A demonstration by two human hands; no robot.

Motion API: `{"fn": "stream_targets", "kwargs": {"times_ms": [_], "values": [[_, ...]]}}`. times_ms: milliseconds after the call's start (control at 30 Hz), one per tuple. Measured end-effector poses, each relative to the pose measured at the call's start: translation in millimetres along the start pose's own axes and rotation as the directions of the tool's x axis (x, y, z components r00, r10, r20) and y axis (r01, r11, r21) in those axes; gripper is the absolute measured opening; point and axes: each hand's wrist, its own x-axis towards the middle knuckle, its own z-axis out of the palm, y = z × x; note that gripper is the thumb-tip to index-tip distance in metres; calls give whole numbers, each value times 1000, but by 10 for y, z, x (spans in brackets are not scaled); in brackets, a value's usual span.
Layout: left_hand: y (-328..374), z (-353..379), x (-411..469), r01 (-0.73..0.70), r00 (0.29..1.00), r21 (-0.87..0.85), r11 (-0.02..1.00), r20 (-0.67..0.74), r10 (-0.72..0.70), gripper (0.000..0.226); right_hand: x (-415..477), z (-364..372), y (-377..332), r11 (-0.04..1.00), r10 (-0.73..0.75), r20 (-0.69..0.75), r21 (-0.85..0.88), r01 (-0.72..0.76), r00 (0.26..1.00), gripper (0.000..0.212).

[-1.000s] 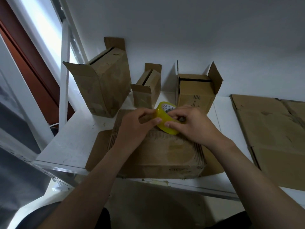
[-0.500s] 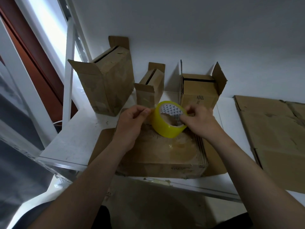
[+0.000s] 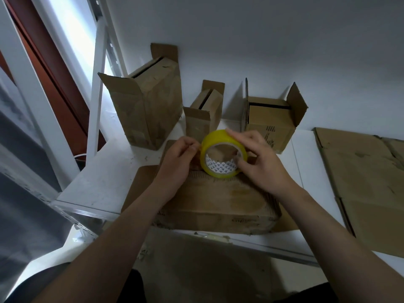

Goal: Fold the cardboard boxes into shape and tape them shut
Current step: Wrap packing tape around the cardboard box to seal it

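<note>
The yellow round tape roll [image 3: 223, 157] is now turned, hole toward the camera; the right hand [image 3: 260, 162] now grips over its top.

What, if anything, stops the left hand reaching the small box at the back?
Probably nothing, so yes: the small box sits just beyond the left hand with nothing between. It is only busy at the yellow tape roll.

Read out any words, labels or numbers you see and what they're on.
No text can be read.
On the right rear box: dark printed marks, too blurred to read.
On the near box: a faint printed line on its front side, too small.
On the tape roll: a triangle pattern inside the core, no letters.
</note>
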Motion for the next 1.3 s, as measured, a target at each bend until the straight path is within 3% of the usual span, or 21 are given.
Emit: {"fn": "stream_targets", "kwargs": {"times_ms": [133, 267, 400, 500, 567, 667, 767, 967, 1033, 1133, 1300], "values": [[25, -83, 1, 71, 997, -1, 997, 33, -71, 24, -89, 44, -8, 984, -126, 3, -127, 125, 992, 63], [-21, -69, -46, 114, 992, 87, 990, 44, -118, 10, -131, 100, -14, 986, -118, -8, -124, 116, 993, 64], [-51, -80, -44, -23, 998, 295, 955, 57, 7, 13, -145, 199, -45, 986, -103, -41, -137, 97, 994, 62], [40, -152, -28, -139, 987, 310, 941, 119, 106, 25, -174, 201, -71, 983, -79, -46, -170, 70, 996, 62], [87, -255, -22, -223, 975, 326, 919, 85, 207, 36, -185, 194, -140, 963, -107, -35, -252, 95, 994, 63], [115, -538, 17, -228, 967, 310, 923, -41, 253, 41, -120, 261, -307, 859, -155, 47, -487, 158, 987, 70], [73, -805, -13, -197, 973, 252, 948, -67, 220, 38, 13, 363, -501, 779, -106, 106, -610, 149, 989, 67], [-98, -1261, -131, -85, 974, 90, 992, -202, 101, 29, 197, 542, -671, 747, -86, 206, -634, 200, 975, 62], [-212, -1399, -179, -47, 965, 101, 994, -252, 71, 23, 219, 607, -667, 786, -77, 193, -592, 179, 978, 74], [-386, -1410, -237, 6, 969, 147, 989, -245, 31, 17, 241, 660, -669, 827, -82, 154, -542, 153, 985, 74], [-556, -1382, -167, -11, 979, 157, 988, -200, 42, 17, 220, 707, -742, 784, -81, 139, -602, 150, 987, 77]]}}
